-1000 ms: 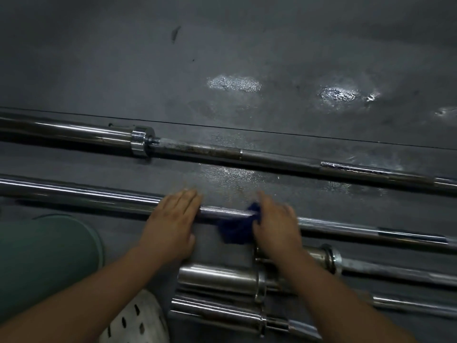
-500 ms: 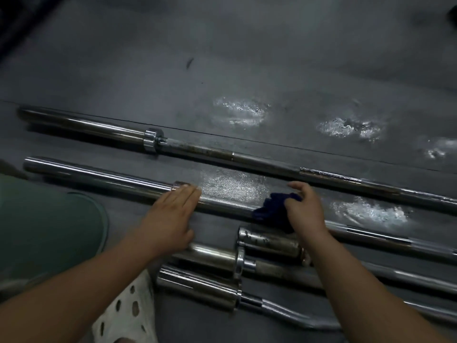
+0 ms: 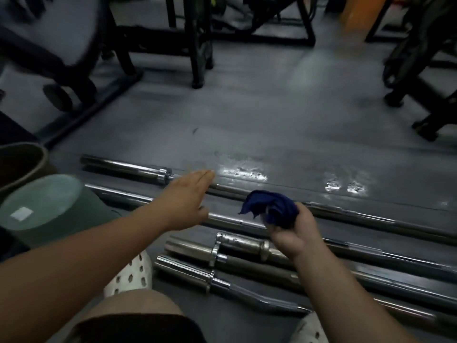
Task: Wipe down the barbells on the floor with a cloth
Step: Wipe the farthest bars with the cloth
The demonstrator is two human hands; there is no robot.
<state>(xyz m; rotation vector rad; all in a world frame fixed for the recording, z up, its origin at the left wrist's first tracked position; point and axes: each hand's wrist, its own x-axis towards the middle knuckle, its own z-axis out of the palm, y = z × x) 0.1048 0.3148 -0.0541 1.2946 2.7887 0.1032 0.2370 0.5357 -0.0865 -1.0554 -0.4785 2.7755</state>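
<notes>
Head view showed several barbells lying side by side on the dark floor [image 3: 259,115], all running from left to lower right. The right hand [image 3: 295,233] was clenched around a bunched blue cloth [image 3: 272,206] and held it raised above the second barbell [image 3: 230,221], apparently clear of the metal. The left hand [image 3: 188,196] was released, fingers straight and extended forward over the second barbell toward the farthest barbell [image 3: 138,167]; contact with either bar could not be confirmed. Wet, shiny patches [image 3: 243,172] lay on the floor just beyond the farthest barbell. Three nearer bars, including the curl bar [image 3: 247,295] closest to the person, lay bundled together below the right hand. No frame evidence distinguished wiped bars from unwiped ones, since every bar reflected light similarly. Judged from the cloth's position off the bars, wiping was interrupted at this moment, and a considerable part of the task probably remained, most likely the farthest barbell and the nearer bundle.
</notes>
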